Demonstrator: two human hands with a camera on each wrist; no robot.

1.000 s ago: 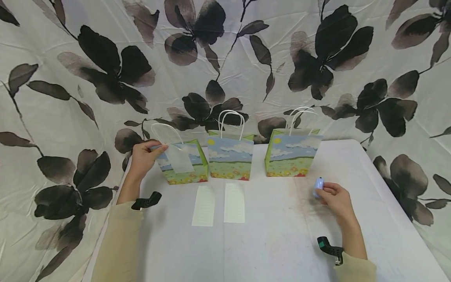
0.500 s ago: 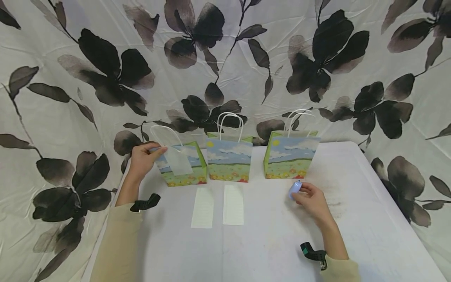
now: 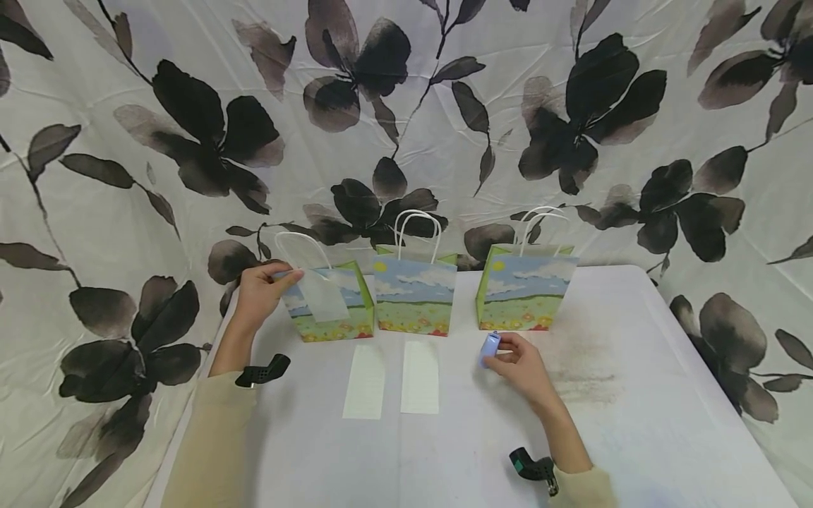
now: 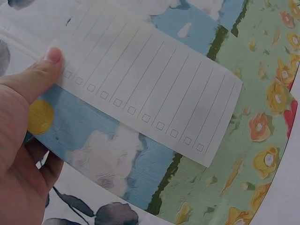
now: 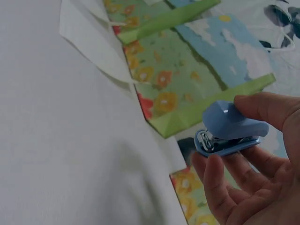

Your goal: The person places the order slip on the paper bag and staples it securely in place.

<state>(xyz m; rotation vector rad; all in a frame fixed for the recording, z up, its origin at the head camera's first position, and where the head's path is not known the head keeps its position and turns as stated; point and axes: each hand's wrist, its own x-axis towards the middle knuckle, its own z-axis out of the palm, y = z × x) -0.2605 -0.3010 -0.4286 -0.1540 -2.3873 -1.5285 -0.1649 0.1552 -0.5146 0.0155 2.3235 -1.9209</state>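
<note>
My left hand (image 3: 259, 293) pinches the top edge of the left paper gift bag (image 3: 330, 326) together with a lined checklist slip (image 4: 154, 84) lying against its front. In the left wrist view the thumb presses on the slip's end and the other fingers are behind the bag. A small blue stapler (image 5: 234, 126) is in my right hand (image 3: 522, 363), thumb on top and fingers beneath. It is over the table, in front of the right-hand bag (image 3: 527, 296). The middle gift bag (image 3: 416, 296) stands upright between the other two. All three show a meadow and sky print and white handles.
Two more paper slips, a left one (image 3: 364, 382) and a right one (image 3: 420, 377), lie flat in front of the bags on the white table (image 3: 457, 451). A floral cloth (image 3: 406, 92) hangs behind the table. Brownish smudges mark the tabletop at right.
My right hand has moved left with the stapler, from right of the right-hand bag to in front of its left side. My left hand keeps its grip on bag and slip.
</note>
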